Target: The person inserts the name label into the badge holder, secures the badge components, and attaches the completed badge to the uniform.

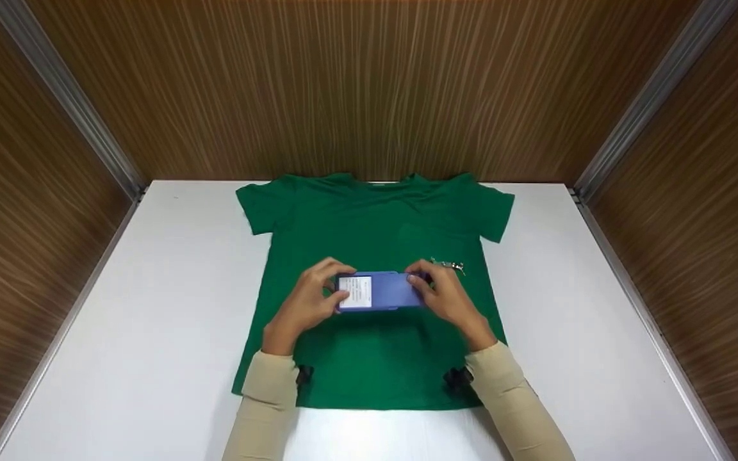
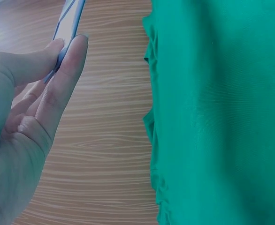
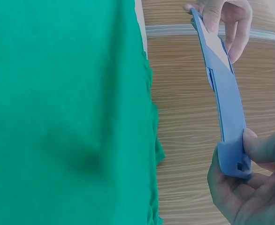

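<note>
A flat blue-violet card holder (image 1: pixel 387 291) is held level above a green T-shirt (image 1: pixel 369 224), with a white printed card (image 1: pixel 357 292) showing at its left end. My left hand (image 1: pixel 308 296) pinches that end between thumb and fingers, the thumb overlapping the card's edge. At the other end my right hand (image 1: pixel 449 298) grips the holder, thumb on top and fingers beneath, as the right wrist view shows. In that view the holder (image 3: pixel 229 103) looks stepped partway along, like two overlapping parts. Only its near end appears in the left wrist view.
The T-shirt lies spread on a white table (image 1: pixel 151 320), its neck toward the back wall. A small shiny metal piece (image 1: pixel 451 265) shows just beyond my right hand; its kind is unclear. Wood-grain panels (image 1: pixel 369 89) enclose the table at the back and both sides.
</note>
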A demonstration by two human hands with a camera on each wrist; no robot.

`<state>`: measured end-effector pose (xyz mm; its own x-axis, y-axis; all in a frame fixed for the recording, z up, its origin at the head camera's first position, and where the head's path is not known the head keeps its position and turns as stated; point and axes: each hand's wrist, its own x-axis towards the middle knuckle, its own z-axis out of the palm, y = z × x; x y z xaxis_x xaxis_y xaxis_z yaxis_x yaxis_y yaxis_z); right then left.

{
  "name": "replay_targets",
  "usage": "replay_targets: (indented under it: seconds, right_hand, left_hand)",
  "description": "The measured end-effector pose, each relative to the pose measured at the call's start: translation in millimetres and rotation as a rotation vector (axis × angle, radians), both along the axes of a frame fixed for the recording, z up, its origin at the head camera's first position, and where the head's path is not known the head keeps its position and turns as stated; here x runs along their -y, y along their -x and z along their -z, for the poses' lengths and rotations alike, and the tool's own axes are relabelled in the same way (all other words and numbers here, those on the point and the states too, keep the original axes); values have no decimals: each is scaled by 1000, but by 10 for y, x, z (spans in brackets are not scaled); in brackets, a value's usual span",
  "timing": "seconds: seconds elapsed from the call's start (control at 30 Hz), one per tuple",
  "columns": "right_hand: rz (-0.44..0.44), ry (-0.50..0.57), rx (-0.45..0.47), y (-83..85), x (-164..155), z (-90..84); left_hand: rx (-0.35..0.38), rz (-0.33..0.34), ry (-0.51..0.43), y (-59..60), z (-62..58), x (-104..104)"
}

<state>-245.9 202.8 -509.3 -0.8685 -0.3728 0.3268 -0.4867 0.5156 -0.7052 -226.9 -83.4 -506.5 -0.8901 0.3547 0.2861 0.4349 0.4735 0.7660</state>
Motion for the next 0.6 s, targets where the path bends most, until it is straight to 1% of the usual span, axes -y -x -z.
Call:
replay_targets:
  seconds: [0.1,0.33,0.6]
  right_hand:
    - [-3,-7,-2,5,-19,-14]
    - [5,35,64,4,-93,-47]
    - [-2,52,31,18,-113,-63]
  left_hand:
    - [7,-10,-10,2,-9,22]
    - [19,-44,-17,7,-17,67]
    - [8,-39,-20,14,-1,81]
